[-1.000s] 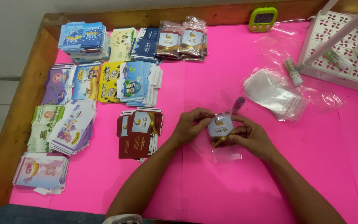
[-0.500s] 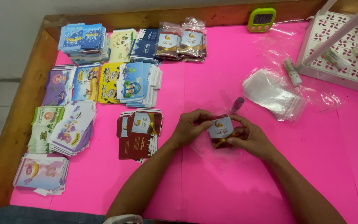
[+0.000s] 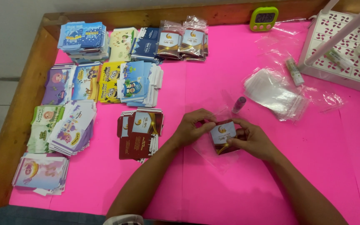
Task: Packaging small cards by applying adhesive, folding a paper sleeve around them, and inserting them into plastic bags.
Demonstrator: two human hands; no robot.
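- The pink table (image 3: pixel 238 183) has a wooden rim along its far and left edges, and most of its left half is covered with card stacks.
- At the far left sits a blue stack (image 3: pixel 82 37); right of it a cream stack (image 3: pixel 121 41), a navy stack (image 3: pixel 146 43), then two bagged maroon packs (image 3: pixel 183 41).
- A maroon stack (image 3: pixel 139 132) lies just left of the left hand, close but apart from it.
- A small purple tube (image 3: pixel 238 104) stands just beyond the hands, on the far side.
- Further right lies a pile of clear bags (image 3: pixel 276 92), with a white tube (image 3: pixel 294 71) near it and a white basket (image 3: pixel 342 46) at the far right corner.
- A green timer (image 3: pixel 264 18) sits by the far rim.
- Nothing lies between the viewer and the hands; the forearms come in from the near edge.
- The maroon card (image 3: pixel 223 135) is near the table's middle, held between both hands, partly inside a clear bag (image 3: pixel 213 151) that trails toward the near side.
- The left hand (image 3: pixel 192 128) is curled, its thumb and fingertips pinching the card's far left corner.
- The right hand (image 3: pixel 253 141) is curled too, gripping the card's right edge with its fingers pressed together.
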